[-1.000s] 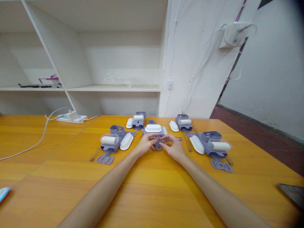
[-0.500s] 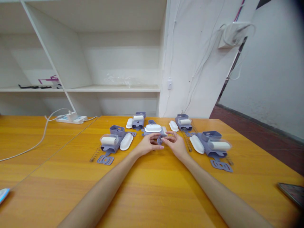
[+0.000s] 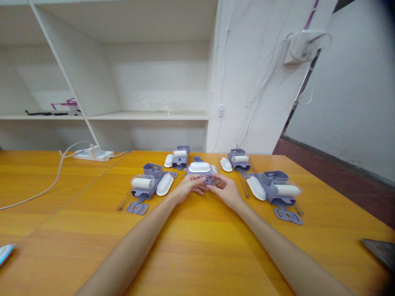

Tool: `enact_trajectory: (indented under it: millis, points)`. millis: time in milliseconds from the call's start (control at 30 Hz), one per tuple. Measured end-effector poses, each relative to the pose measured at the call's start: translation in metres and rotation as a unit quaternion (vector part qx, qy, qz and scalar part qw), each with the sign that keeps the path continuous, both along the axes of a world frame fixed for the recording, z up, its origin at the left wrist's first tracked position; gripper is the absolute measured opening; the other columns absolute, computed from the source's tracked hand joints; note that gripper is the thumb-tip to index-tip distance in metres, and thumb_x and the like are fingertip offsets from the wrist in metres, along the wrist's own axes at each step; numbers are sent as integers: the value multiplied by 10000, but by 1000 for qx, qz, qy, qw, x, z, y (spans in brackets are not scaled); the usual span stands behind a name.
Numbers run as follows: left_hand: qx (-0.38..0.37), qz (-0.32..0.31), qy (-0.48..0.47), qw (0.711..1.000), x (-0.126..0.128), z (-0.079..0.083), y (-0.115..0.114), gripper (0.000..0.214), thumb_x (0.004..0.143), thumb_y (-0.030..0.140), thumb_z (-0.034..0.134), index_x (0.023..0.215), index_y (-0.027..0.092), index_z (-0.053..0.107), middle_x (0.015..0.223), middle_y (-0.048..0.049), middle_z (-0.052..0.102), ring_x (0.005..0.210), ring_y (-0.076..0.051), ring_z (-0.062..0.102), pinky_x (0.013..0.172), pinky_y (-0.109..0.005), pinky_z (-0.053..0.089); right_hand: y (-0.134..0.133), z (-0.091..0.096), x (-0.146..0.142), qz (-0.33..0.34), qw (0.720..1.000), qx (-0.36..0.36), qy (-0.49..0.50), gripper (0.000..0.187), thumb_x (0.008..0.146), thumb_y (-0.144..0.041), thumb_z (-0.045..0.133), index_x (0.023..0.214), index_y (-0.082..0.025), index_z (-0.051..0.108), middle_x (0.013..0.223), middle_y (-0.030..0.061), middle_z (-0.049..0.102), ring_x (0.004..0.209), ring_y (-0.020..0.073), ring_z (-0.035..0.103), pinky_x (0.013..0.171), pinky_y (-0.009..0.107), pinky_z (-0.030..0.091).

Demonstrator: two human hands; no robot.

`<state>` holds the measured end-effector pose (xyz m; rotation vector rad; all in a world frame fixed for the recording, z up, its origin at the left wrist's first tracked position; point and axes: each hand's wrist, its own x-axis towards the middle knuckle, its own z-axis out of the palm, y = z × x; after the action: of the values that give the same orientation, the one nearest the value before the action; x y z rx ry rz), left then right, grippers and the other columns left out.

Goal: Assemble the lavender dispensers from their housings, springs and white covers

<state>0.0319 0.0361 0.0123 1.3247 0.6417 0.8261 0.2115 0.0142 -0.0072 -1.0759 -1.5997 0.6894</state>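
Holding a small, flat, slotted grey-purple plastic piece (image 3: 208, 180) at mid-scene, I have both bare hands meeting over the yellow-brown wood-grain table (image 3: 197, 242). On my feed, the right hand (image 3: 226, 188) has its thumb and forefinger brought nearly together on the piece's right end. The left hand (image 3: 188, 186) has its fingers bent and mostly closed, gripping the left end; I can't tell how firmly. From this angle I also can't make out whether the piece touches the tabletop.

Just on the far side of my fingers sits a grey-purple plastic body topped by a long white oval cover (image 3: 199, 167). Right of my right hand lies a thin metal coil spring (image 3: 243, 184), and beyond it, farther right, a loose white oval shell (image 3: 256, 188) beside a grey-purple housing with a clear-cased white roll (image 3: 285, 189). Over on the left, near the other hand, I see a second loose white oval shell (image 3: 164, 184), a similar clear-cased white roll (image 3: 142, 183) and, nearer me, a flat grey-purple slotted plate (image 3: 138, 208) with another wire coil (image 3: 124, 200) to its left.
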Motion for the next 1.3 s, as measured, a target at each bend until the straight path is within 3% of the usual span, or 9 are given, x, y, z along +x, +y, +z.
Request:
enact_trajectory:
  millis: [267,533,767,1000,1167,1300]
  points:
    - [-44,43,-55,997,1,-7,7,376,725,245,660,1040,119,497,923,-147,664,775,-203,667,653,-288,522,7,-7,3,20,997,-49,54,455,670,-355,686,1065,-143,610,793,53,682,691,178,627,665,321,506]
    - [-55,37,-52,996,0,-6,6,406,761,191,593,1143,142,464,812,-105,676,739,-197,671,676,-312,524,5,-4,1,29,993,-101,61,483,619,-353,727,1032,-130,616,715,21,664,622,156,602,614,298,490]
    - [-69,31,-62,995,0,-7,9,386,739,221,611,1089,98,506,828,-143,681,725,-208,669,654,-308,519,5,-2,2,57,988,-112,84,444,616,-328,731,1000,-139,615,790,51,681,676,171,619,666,323,499]
    - [-31,33,-28,999,4,-10,9,447,739,290,626,1123,104,493,752,-113,683,652,-186,664,633,-291,513,11,-7,5,84,983,-91,132,426,588,-285,760,957,-166,582,800,35,680,693,160,625,667,285,485]
    - [-26,36,-15,999,4,-10,8,438,757,329,591,1124,110,495,727,-101,686,646,-188,666,635,-297,512,9,-5,6,92,981,-102,137,299,641,-297,707,884,-163,597,755,34,670,622,154,609,618,290,481]
    - [-22,35,-8,999,4,-11,8,388,755,335,585,1058,97,534,742,-111,686,653,-189,666,624,-286,511,10,-3,7,83,981,-98,143,157,627,-193,649,776,-166,606,658,-2,638,577,133,582,591,268,462]
